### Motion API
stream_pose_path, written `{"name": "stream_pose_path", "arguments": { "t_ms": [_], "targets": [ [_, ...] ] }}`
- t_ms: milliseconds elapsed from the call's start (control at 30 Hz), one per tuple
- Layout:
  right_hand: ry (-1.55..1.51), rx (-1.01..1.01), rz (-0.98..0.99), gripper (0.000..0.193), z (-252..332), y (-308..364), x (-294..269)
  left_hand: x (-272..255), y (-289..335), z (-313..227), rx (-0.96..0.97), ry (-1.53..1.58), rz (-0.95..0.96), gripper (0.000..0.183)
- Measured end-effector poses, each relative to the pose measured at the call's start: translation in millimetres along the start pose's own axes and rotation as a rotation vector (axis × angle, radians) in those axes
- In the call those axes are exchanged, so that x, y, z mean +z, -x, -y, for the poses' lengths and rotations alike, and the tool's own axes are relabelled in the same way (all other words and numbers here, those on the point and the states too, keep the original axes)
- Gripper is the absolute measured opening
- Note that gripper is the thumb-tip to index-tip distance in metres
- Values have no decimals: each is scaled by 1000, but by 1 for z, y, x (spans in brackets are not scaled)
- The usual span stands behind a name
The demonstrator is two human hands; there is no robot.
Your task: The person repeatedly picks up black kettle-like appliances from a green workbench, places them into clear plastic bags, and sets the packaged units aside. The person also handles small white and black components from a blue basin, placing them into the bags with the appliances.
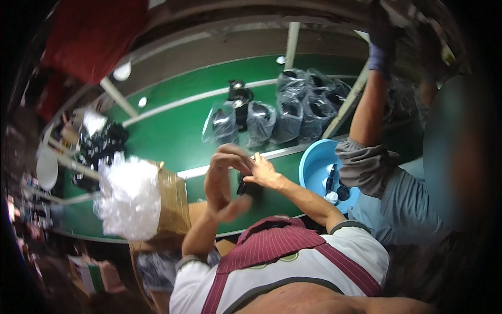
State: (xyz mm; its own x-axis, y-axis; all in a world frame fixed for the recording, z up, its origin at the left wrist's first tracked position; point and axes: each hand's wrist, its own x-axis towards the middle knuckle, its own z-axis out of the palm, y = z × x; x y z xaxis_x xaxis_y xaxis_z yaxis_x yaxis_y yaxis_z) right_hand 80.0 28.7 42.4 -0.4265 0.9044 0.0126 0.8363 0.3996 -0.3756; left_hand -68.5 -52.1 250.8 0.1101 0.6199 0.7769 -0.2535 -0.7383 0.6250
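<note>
My right hand [265, 172] is closed on the edge of a dark, glossy object [250, 194] in front of me; its kind cannot be made out, as my hands partly cover it and it is blurred. Close on its left, my left hand [220, 178] is raised and smeared by motion. Its fingers curve forward and its thumb stands apart, with nothing visible between them. Beyond my hands on the green work surface [172, 138] stand several glossy black things in clear plastic bags [288, 116]. An unbagged black thing [240, 104] is among them.
A cardboard box [175, 201] heaped with clear plastic bags [130, 193] stands at left. A light-blue basin [308, 167] at right holds white and dark round parts. A co-worker's arm [368, 110] with a purple glove reaches in beside it. Black pieces [104, 141] lie far left.
</note>
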Motion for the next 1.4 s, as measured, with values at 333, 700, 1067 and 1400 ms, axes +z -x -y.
{"name": "stream_pose_path", "arguments": {
  "t_ms": [333,700,1067,1400],
  "targets": [
    [-60,-56,-73,75,-18,-1,4,-22,277,167,-904,-958,44,96],
    [-6,-165,95,64,-16,1,-12,-10,244,191,-759,-644,-115,44],
    [-506,-449,112,76,-30,58,27,-67,228,126,-904,-833,289,33],
    [-408,-485,26,74,-41,65,27,-77,201,142,-910,-768,491,38]
  ]
}}
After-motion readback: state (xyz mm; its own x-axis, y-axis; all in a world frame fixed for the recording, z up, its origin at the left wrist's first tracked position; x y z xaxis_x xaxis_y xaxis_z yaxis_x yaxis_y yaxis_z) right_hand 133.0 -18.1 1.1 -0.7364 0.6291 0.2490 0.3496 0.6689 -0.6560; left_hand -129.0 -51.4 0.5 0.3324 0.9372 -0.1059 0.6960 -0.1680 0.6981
